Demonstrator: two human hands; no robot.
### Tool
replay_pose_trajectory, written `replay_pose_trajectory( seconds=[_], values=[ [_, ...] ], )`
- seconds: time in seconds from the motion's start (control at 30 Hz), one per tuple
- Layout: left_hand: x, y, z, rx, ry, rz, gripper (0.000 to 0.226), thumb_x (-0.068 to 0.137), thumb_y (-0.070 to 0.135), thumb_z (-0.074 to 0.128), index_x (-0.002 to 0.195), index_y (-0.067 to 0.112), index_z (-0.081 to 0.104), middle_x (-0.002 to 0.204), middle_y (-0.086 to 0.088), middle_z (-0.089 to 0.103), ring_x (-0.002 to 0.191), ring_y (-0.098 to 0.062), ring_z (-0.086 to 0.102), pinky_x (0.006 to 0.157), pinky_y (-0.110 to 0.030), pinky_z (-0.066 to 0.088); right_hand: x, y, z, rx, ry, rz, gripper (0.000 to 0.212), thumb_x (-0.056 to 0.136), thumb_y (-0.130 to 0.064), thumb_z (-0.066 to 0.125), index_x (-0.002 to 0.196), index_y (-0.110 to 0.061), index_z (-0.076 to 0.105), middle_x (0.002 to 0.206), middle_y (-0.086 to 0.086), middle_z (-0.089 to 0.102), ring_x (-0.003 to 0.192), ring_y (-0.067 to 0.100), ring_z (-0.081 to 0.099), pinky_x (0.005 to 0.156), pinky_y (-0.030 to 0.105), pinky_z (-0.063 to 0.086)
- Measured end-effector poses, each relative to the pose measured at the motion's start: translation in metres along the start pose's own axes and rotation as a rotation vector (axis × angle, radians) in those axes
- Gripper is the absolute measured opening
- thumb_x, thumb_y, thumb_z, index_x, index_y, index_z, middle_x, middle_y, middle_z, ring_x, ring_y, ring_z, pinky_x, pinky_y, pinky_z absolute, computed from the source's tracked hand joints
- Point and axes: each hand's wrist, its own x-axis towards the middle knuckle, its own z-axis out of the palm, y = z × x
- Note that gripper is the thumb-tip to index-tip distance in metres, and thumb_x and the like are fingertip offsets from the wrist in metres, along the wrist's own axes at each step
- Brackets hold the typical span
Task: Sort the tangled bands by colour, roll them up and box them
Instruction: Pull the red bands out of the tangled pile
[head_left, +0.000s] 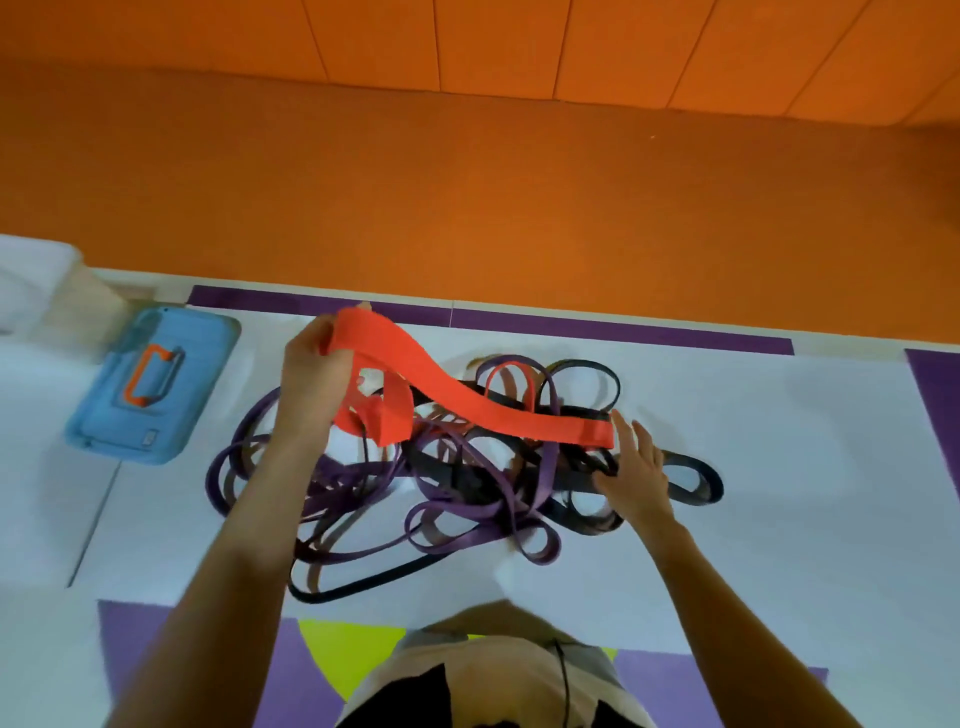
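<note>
White purple-edged mat (779, 467); left hand (311, 374) curled round wide orange band (467, 400), held raised to free it from purple-black tangle (467, 499) mid-mat; right hand (641, 473) fingers spread on tangle, likely pinning it; closed blue box (150, 384) at left awaits rolls

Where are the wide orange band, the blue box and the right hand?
wide orange band (467, 401): head view, middle of its raised stretch.
blue box (156, 383): head view, centre of its lid.
right hand (638, 470): head view, back of the hand.
</note>
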Motion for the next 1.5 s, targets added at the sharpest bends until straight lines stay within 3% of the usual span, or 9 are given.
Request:
replay_pose_trajectory(
  seconds=[0.13, 0.27, 0.5, 0.73, 0.93, 1.07, 1.2, 1.4, 1.5],
  values=[
    [0.000, 0.026, 0.014, -0.005, -0.046, -0.072, 0.059, 0.072, 0.086, 0.063, 0.088, 0.030, 0.072, 0.075, 0.011, 0.078, 0.071, -0.006, 0.078, 0.050, -0.024, 0.059, 0.028, -0.004, 0.002, -0.090, 0.006, -0.015, 0.080, 0.102, -0.037, 0.065, 0.166, -0.032, 0.017, 0.168, 0.009, 0.025, 0.150, 0.041, 0.033, 0.114, 0.063, 0.041],
    [0.003, 0.040, 0.033, 0.150, -0.107, -0.070, 0.070, 0.072, 0.086, 0.061, 0.097, 0.021, 0.072, 0.087, 0.000, 0.080, 0.083, -0.020, 0.080, 0.076, -0.048, 0.066, 0.051, -0.013, -0.008, -0.164, 0.184, -0.052, 0.038, 0.111, -0.038, 0.042, 0.144, -0.024, 0.055, 0.135, 0.010, 0.061, 0.127, 0.037, 0.056, 0.102, 0.056, 0.049],
    [0.020, 0.060, 0.052, 0.190, -0.053, 0.067, 0.025, 0.097, 0.041, 0.061, 0.091, 0.019, 0.071, 0.076, 0.007, 0.078, 0.067, -0.013, 0.078, 0.053, -0.029, 0.061, 0.078, -0.041, -0.072, 0.528, 0.413, -0.136, 0.043, 0.114, -0.042, 0.031, 0.103, -0.014, 0.062, 0.077, 0.002, 0.068, 0.072, 0.023, 0.069, 0.064, 0.037, 0.052],
    [0.036, 0.071, 0.052, 0.249, -0.009, 0.240, 0.033, 0.099, 0.038, 0.063, 0.084, 0.010, 0.069, 0.074, -0.007, 0.075, 0.058, -0.014, 0.072, 0.051, -0.023, 0.060, 0.070, -0.081, -0.117, 0.827, 0.296, -0.144, 0.044, 0.111, -0.040, 0.040, 0.089, -0.011, 0.064, 0.059, 0.001, 0.063, 0.043, 0.017, 0.055, 0.040, 0.027, 0.045],
    [0.041, 0.069, 0.049, 0.075, -0.131, 0.211, 0.031, 0.087, 0.045, 0.083, 0.103, 0.024, 0.067, 0.076, 0.008, 0.075, 0.062, -0.010, 0.072, 0.058, -0.024, 0.061, 0.062, -0.094, -0.123, 0.746, -0.062, -0.175, 0.045, 0.111, -0.037, 0.046, 0.092, -0.006, 0.071, 0.061, 0.011, 0.066, 0.039, 0.019, 0.056, 0.040, 0.020, 0.042],
    [0.039, 0.057, 0.067, 0.204, -0.173, 0.194, 0.044, 0.079, 0.048, 0.089, 0.112, 0.027, 0.068, 0.106, 0.015, 0.068, 0.087, -0.013, 0.073, 0.075, -0.033, 0.060, 0.061, -0.094, -0.107, 0.784, -0.076, -0.091, 0.037, 0.110, -0.034, 0.050, 0.102, -0.009, 0.076, 0.065, 0.010, 0.064, 0.046, 0.018, 0.049, 0.044, 0.023, 0.038],
    [0.028, 0.047, 0.107, 0.314, -0.211, 0.248, 0.046, 0.077, 0.056, 0.087, 0.107, 0.025, 0.071, 0.103, 0.016, 0.067, 0.100, -0.011, 0.066, 0.080, -0.030, 0.051, 0.052, -0.099, -0.090, 0.833, -0.129, -0.141, 0.030, 0.106, -0.036, 0.059, 0.119, -0.015, 0.076, 0.074, 0.004, 0.067, 0.055, 0.015, 0.052, 0.053, 0.027, 0.041],
    [0.013, 0.057, 0.156, 0.281, -0.421, 0.359, 0.051, 0.087, 0.047, 0.081, 0.129, 0.025, 0.061, 0.127, 0.010, 0.066, 0.117, -0.016, 0.061, 0.088, -0.030, 0.045, 0.036, -0.130, -0.074, 0.748, -0.356, -0.338, 0.055, 0.088, -0.046, 0.082, 0.136, -0.026, 0.063, 0.121, -0.007, 0.076, 0.114, 0.011, 0.072, 0.102, 0.036, 0.053],
    [0.008, 0.067, 0.166, 0.285, -0.622, 0.348, 0.058, 0.098, 0.053, 0.066, 0.148, 0.034, 0.043, 0.128, -0.002, 0.064, 0.116, -0.020, 0.058, 0.089, -0.035, 0.045, 0.032, -0.143, -0.064, 0.880, -0.278, -0.329, 0.062, 0.080, -0.038, 0.089, 0.131, -0.013, 0.065, 0.118, 0.008, 0.077, 0.111, 0.027, 0.074, 0.103, 0.049, 0.056]
  ],
)
